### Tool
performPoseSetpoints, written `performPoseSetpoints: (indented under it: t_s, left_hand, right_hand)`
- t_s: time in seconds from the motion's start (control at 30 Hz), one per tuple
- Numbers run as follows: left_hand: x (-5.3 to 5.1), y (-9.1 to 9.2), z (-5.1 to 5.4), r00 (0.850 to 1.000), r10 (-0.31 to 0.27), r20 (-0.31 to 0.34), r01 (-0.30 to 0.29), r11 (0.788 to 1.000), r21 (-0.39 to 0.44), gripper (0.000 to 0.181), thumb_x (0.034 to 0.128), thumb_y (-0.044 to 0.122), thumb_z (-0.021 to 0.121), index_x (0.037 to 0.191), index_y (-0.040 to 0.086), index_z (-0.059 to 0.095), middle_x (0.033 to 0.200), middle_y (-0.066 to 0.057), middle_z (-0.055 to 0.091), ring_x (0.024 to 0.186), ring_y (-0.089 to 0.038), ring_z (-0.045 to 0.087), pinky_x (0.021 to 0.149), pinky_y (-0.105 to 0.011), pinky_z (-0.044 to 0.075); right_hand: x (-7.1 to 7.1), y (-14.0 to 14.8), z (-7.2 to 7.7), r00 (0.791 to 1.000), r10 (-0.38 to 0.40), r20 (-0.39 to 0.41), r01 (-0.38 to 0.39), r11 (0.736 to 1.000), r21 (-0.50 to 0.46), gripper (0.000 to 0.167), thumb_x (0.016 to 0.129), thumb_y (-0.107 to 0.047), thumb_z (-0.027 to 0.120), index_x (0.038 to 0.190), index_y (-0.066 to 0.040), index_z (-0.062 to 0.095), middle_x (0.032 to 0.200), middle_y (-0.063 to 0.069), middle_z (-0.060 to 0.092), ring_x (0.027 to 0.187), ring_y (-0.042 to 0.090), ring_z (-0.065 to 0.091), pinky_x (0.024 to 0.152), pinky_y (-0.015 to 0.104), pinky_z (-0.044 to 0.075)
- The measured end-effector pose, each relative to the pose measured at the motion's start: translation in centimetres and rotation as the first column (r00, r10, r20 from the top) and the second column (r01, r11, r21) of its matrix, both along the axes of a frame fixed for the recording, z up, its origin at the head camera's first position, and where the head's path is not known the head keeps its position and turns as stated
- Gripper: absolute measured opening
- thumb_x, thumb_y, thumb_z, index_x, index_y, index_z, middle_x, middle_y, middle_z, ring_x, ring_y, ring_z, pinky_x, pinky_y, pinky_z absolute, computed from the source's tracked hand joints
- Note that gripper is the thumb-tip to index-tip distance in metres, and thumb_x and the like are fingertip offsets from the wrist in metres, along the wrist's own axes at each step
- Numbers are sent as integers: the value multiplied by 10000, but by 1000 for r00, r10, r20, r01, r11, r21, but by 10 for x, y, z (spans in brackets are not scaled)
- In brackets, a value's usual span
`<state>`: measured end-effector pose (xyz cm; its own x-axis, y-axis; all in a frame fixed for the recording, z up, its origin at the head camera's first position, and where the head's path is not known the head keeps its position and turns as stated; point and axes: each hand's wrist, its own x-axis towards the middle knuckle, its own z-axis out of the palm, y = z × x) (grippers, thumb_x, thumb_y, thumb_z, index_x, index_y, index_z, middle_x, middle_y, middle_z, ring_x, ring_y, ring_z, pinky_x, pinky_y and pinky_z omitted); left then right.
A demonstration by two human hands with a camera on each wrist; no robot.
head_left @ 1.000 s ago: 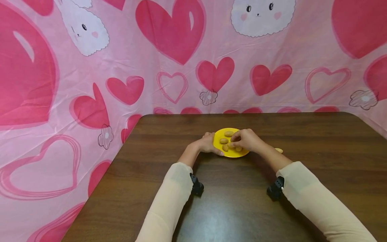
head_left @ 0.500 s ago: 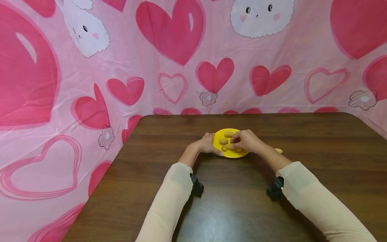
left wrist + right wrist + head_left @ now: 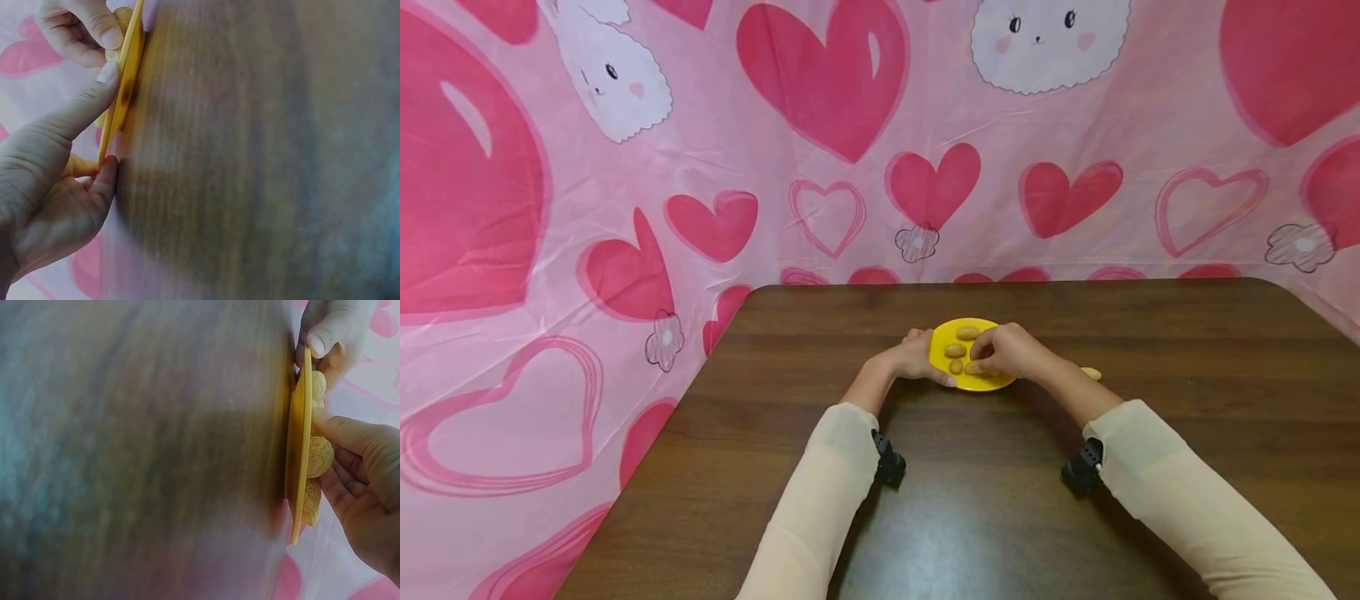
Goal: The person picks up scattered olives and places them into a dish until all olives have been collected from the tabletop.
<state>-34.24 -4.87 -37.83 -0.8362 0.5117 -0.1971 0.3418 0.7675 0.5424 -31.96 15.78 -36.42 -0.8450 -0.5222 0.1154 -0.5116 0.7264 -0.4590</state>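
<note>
On the brown table, a yellow plate [image 3: 981, 385] bears several wrinkled, tan, peanut-like pieces [image 3: 955, 351]. My left hand [image 3: 913, 356] grips the plate's left rim; in the left wrist view its thumb [image 3: 103, 78] lies over the rim and fingers are beneath. Above the plate's right half, my right hand [image 3: 1015, 348] pinches one peanut-like piece [image 3: 972, 367] between thumb and finger, low over the plate. In the right wrist view, a rounder piece [image 3: 320, 456] and another piece [image 3: 310, 503] sit by the right fingers. That hand partly hides the plate's right side.
One more tan piece [image 3: 1092, 373] lies on the table [image 3: 985, 500], right of the plate and partly behind the right forearm. A pink heart-patterned cloth [image 3: 850, 100] hangs behind the table. Each wrist wears a black camera [image 3: 889, 460].
My right fingers have shifted slightly toward the near side of the plate. The small piece beside them has moved slightly left. The left hand stays on the rim.
</note>
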Motion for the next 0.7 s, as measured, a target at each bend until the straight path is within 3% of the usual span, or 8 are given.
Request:
performPoseSetpoints:
  t_s: [0.7]
  left_hand:
    - [1, -1, -1, 1000, 3, 5, -3, 1000, 15, 966, 698, 451, 776, 1415, 37, 279, 1305, -104, 365, 1158, -217, 315, 992, -346, 308]
  right_hand:
    - [2, 2, 6, 997, -22, 74, 25, 999, -35, 108, 766, -132, 757, 851, -80, 717, 781, -18, 652, 721, 157, 555, 640, 260, 488]
